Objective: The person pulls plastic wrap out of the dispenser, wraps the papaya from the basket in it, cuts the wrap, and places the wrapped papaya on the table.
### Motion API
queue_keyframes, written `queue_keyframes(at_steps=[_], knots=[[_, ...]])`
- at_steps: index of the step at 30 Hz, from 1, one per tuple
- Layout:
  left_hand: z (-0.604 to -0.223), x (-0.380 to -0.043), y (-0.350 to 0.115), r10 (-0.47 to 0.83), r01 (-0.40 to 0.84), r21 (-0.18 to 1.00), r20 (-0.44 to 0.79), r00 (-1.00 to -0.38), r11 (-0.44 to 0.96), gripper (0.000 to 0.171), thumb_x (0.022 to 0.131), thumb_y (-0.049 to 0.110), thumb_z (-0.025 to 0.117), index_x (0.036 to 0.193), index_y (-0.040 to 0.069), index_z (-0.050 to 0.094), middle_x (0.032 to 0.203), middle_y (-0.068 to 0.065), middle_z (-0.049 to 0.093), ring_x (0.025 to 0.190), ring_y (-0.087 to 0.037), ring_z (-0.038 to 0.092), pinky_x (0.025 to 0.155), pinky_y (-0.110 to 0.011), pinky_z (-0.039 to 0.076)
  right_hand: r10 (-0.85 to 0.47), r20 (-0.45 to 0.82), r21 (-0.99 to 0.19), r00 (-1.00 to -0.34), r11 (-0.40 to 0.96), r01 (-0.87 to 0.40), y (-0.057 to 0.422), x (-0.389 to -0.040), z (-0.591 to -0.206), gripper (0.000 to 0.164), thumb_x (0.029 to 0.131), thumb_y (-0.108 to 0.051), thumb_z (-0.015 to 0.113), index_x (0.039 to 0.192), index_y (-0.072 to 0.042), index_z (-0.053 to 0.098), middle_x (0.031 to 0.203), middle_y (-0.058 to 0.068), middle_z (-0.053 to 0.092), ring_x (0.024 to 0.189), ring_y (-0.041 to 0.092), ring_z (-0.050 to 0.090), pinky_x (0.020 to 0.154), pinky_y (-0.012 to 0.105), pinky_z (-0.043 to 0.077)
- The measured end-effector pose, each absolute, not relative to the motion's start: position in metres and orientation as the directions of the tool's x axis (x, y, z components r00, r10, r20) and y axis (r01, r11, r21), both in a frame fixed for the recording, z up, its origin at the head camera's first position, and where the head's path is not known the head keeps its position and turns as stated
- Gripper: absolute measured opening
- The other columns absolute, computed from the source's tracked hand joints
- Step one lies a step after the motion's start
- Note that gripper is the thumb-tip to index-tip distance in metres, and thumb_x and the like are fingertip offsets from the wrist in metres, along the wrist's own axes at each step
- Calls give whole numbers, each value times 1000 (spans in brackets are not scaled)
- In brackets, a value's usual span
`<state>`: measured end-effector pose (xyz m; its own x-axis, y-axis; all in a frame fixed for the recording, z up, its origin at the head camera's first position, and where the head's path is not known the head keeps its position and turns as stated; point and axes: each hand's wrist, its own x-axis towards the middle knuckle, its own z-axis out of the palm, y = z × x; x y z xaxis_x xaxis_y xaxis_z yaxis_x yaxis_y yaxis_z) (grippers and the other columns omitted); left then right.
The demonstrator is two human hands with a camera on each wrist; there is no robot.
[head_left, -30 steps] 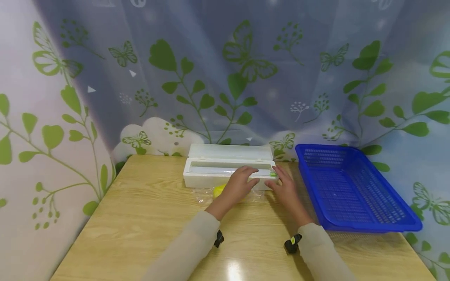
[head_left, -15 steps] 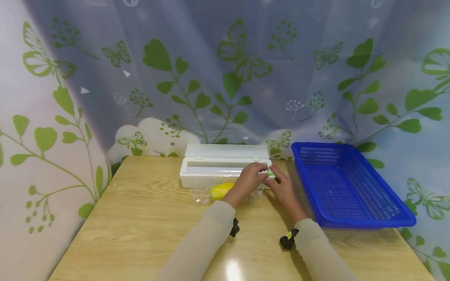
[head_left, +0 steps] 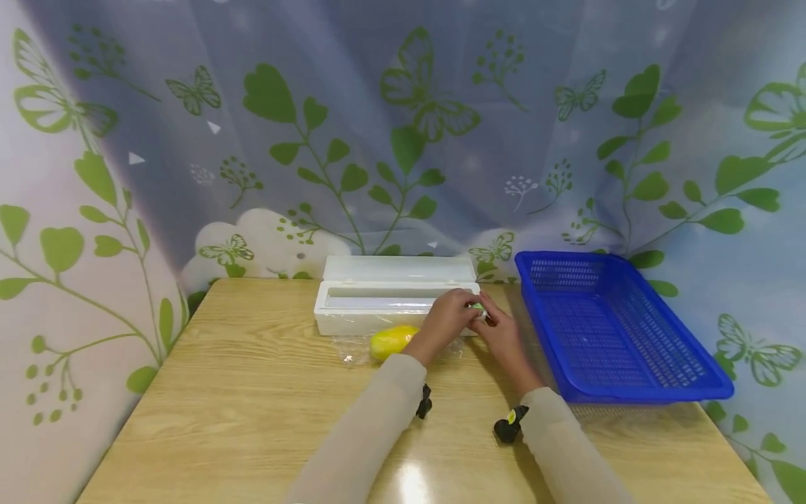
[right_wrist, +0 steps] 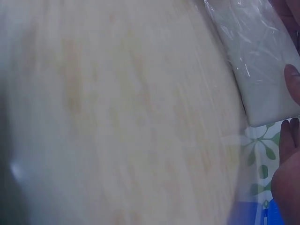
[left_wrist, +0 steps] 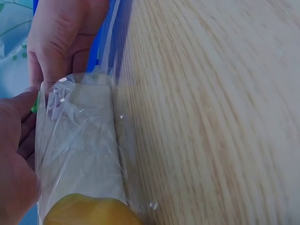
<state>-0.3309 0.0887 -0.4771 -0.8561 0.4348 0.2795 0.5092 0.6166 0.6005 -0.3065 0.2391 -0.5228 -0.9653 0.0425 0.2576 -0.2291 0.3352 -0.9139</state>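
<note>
A white cling film dispenser box (head_left: 352, 324) lies at the back of the table with its lid (head_left: 399, 269) raised. Film hangs over its front, and a yellow mango-like fruit (head_left: 392, 343) rests on that film. At the box's right end, my left hand (head_left: 446, 318) has curled fingers at a small green slide cutter (head_left: 477, 306), seeming to pinch it; the fingertips are partly hidden. My right hand (head_left: 504, 339) grips the same end, its thumb (right_wrist: 293, 82) on the front face and its other fingers beyond the edge.
To the right stands a blue plastic basket (head_left: 623, 336), close to my right forearm. Clear film (left_wrist: 79, 136) drapes the box front in the left wrist view. A patterned curtain (head_left: 352, 140) hangs right behind the wooden table (head_left: 239, 406).
My left hand has moved right along the box to its end, meeting the right hand at the green cutter. More of the yellow fruit shows now. The head view has shifted slightly.
</note>
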Motion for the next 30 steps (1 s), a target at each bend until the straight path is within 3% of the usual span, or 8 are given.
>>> queue_keyframes(at_steps=[6,11,19,24,30], knots=[[-477,-331,90,451,549,551,317,-835,629,23,101,26,64,113,12,77,106,-1,72,94,-13,65,84,-26,52,55,253,-916,-966,334,-221,238,-306,-521,62,91,-6,74,148,-4,49,158,10,41,144,30,40,114,48,38],[-477,-331,90,437,537,553,315,-843,637,22,101,25,62,108,12,78,105,0,73,92,-12,65,83,-25,52,61,266,-921,-962,310,-235,238,-307,-522,61,90,-3,74,146,-1,50,156,12,43,144,31,40,114,46,38],[-474,-332,86,422,502,628,288,-860,594,19,101,22,62,101,11,79,99,2,74,83,-9,64,75,-21,51,48,279,-919,-959,305,-252,239,-306,-521,58,90,-4,74,144,-3,53,155,10,45,144,27,41,98,7,41],[-469,-333,82,425,484,633,258,-868,604,20,102,20,61,100,11,79,99,1,76,88,-13,67,79,-25,54,34,278,-922,-960,289,-257,242,-308,-523,61,89,-9,77,145,-3,53,156,10,44,147,26,38,99,7,41],[-463,-330,44,403,445,606,215,-890,660,18,101,17,62,104,11,79,105,-2,76,96,-17,69,86,-33,57,41,207,-949,-978,253,-190,237,-303,-514,63,91,-9,75,148,-1,48,160,10,37,149,25,33,100,10,42]])
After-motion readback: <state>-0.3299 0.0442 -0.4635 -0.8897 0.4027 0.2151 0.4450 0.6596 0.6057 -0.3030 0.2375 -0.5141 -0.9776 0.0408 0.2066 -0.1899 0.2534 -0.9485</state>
